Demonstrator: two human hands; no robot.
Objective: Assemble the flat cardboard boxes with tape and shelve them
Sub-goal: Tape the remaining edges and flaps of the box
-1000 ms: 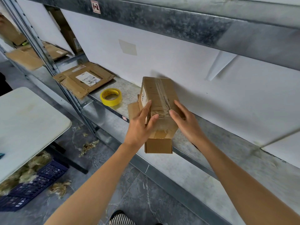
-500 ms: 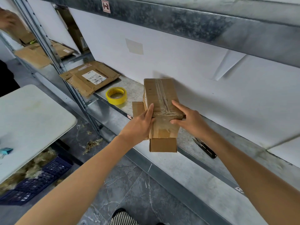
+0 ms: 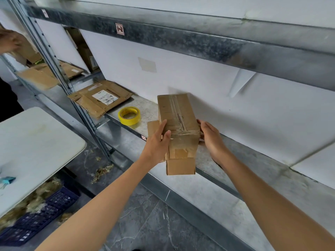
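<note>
Head view, from the left: a white counter (image 3: pixel 36 142) with a smooth, rounded edge stands over a dark blue lattice crate (image 3: pixel 36 220) ringed with straw-like scraps. Further along, on the speckled galvanised shelf (image 3: pixel 244 171), lies a flat cardboard box (image 3: pixel 101 98), creased, matte brown and bearing a white label. Just right of it sits a glossy yellow tape roll (image 3: pixel 129 115), lying flat. Next comes the left hand (image 3: pixel 157 142), which grips the box (image 3: pixel 178 120) at its near left corner, thumb over the taped edge and fingers up the side. This box is long and narrow, set at the shelf's front edge with its near end overhanging. Shiny clear tape runs down its top seam and across the near edge, but the near-end flap (image 3: pixel 181 165) hangs loose and a side flap juts left. The right hand (image 3: pixel 210 136) presses flat against the right face, fingers straight. The step looks like squaring up a half-sealed box — the next move probably calls for folding those flaps in and reaching for tape, holding the soft, worn board steady so it does not tip off the edge.
</note>
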